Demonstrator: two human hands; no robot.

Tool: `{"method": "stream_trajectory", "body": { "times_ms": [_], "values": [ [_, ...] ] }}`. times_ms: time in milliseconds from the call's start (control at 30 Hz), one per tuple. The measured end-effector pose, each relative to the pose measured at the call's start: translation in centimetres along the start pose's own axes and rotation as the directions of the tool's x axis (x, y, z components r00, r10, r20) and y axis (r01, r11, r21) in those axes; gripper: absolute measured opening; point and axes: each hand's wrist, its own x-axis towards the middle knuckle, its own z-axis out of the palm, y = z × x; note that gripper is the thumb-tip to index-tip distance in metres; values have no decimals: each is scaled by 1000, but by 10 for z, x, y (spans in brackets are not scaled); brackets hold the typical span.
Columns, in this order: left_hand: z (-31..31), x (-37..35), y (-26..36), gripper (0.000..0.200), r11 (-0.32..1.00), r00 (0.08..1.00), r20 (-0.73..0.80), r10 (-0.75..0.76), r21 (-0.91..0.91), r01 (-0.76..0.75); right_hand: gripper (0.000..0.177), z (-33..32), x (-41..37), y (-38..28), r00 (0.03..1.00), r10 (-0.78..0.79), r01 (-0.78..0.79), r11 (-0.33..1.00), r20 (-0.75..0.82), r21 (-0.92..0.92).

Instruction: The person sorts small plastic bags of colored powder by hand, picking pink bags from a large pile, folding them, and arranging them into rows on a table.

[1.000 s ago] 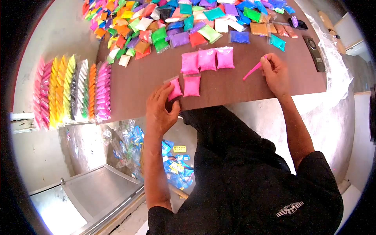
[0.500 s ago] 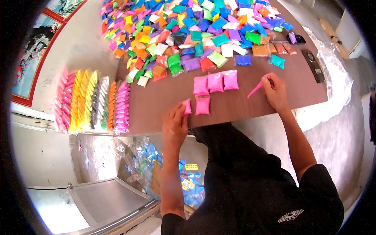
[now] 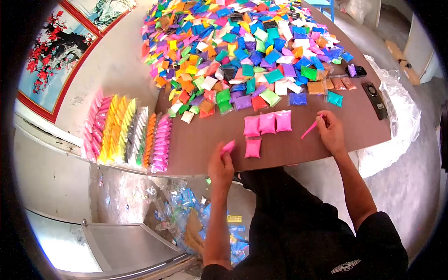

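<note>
My left hand (image 3: 220, 164) is closed on a small pink packet (image 3: 228, 147), tilted up near the table's front edge. Between the fingertips of my right hand (image 3: 331, 133) is a thin pink stick (image 3: 309, 130), slanting down to the left over the table. Three plump pink packets stand in a row between my hands: a left one (image 3: 251, 125), a middle one (image 3: 267, 123) and a right one (image 3: 283, 121). Below the left one lies another pink packet (image 3: 252, 148), close against it.
A large heap of many-coloured packets (image 3: 252, 60) covers the back of the brown table (image 3: 205, 154). Stacked rows of packets (image 3: 128, 133) line the left edge. A black device (image 3: 374, 100) and clear plastic sheeting (image 3: 396, 112) are at the right. Blue wrappers (image 3: 191, 200) litter the floor.
The whole view has shifted, with the table now lower in frame. My left hand has turned the pink packet and moved it slightly away from the lower lying packet. My right hand keeps the stick.
</note>
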Motion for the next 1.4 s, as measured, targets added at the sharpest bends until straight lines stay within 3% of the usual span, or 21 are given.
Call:
{"method": "stream_trajectory", "body": {
  "times_ms": [33, 133, 167, 233, 267, 333, 400, 500, 633, 700, 733, 767, 833, 933, 1000, 1033, 1133, 1200, 1267, 1333, 1400],
  "values": [
    [-1, -4, 4, 30, 990, 992, -67, -104, -102, 97, 14, 1, 0, 1, 1000, -2, 2, 1000, 0, -4],
    [-2, -13, -9, 37, 876, 952, -7, -306, -395, 278, 19, 3, 1, -1, 996, -74, 69, 993, -54, -95],
    [-3, -18, -11, 37, 875, 953, -11, -303, -398, 274, 20, 3, 1, -2, 997, -70, 64, 990, -44, -126],
    [-11, -24, -2, 39, 433, 857, 88, -508, -834, 342, 22, 3, 0, -3, 997, -71, 64, 985, -38, -158],
    [-12, -26, -2, 39, 432, 859, 86, -505, -836, 338, 23, 4, 0, -2, 995, -90, 83, 981, -35, -176],
    [-15, -33, -2, 38, 231, 812, 176, -557, -906, 354, 25, 3, -1, -1, 993, -112, 104, 976, -31, -194],
    [-13, -41, 1, 34, 226, 800, 184, -570, -901, 369, 26, 4, 0, -5, 944, -327, 292, 896, -51, -336],
    [-11, -47, 20, 27, 210, 783, 198, -590, -899, 385, 25, 7, -6, -16, 958, -234, 197, 958, -168, -209],
    [-7, -61, 47, 22, 306, 784, 230, -576, -829, 468, 26, 2, -23, -12, 910, -309, 253, 942, -275, -222],
    [-5, -70, 75, 20, 379, 848, 280, -451, -800, 466, 25, -5, -57, -13, 894, -443, 415, 876, -67, -247],
    [2, -76, 83, 20, 378, 833, 349, -430, -768, 517, 24, -3, -81, -21, 918, -393, 395, 907, 48, -145],
    [10, -82, 90, 19, 380, 813, 418, -406, -732, 566, 23, 7, -109, -36, 923, -347, 359, 932, 164, -48],
    [37, -98, 97, 18, 430, 833, 464, -302, -713, 553, 23, 29, -159, -69, 969, -59, 30, 992, 238, 124],
    [55, -114, 99, 21, 501, 800, 547, -246, -635, 588, 26, 49, -196, -41, 981, 50, -94, 966, 186, 241],
    [53, -125, 95, 21, 448, 756, 583, -297, -614, 650, 20, 38, -197, -51, 803, 448, -585, 716, 392, 381],
    [50, -129, 94, 22, 393, 708, 614, -349, -590, 705, 20, 39, -198, -46, 805, 448, -584, 716, 388, 383],
    [42, -140, 87, 23, 430, 740, 565, -364, -603, 672, 22, 46, -200, -29, 851, 314, -447, 853, 421, 270],
    [33, -141, 85, 25, 517, 773, 532, -346, -579, 630, 24, 53, -200, -27, 932, 92, -184, 953, 350, 242],
    [27, -140, 87, 26, 597, 800, 502, -330, -545, 588, 23, 54, -198, -26, 912, 119, -212, 955, 392, 205],
    [25, -137, 89, 27, 469, 702, 588, -400, -527, 709, 22, 54, -197, -26, 891, 151, -241, 957, 429, 163],
    [31, -140, 83, 27, 467, 700, 592, -400, -525, 711, 20, 52, -196, -29, 888, 135, -183, 981, 439, 68]
  ]
}}
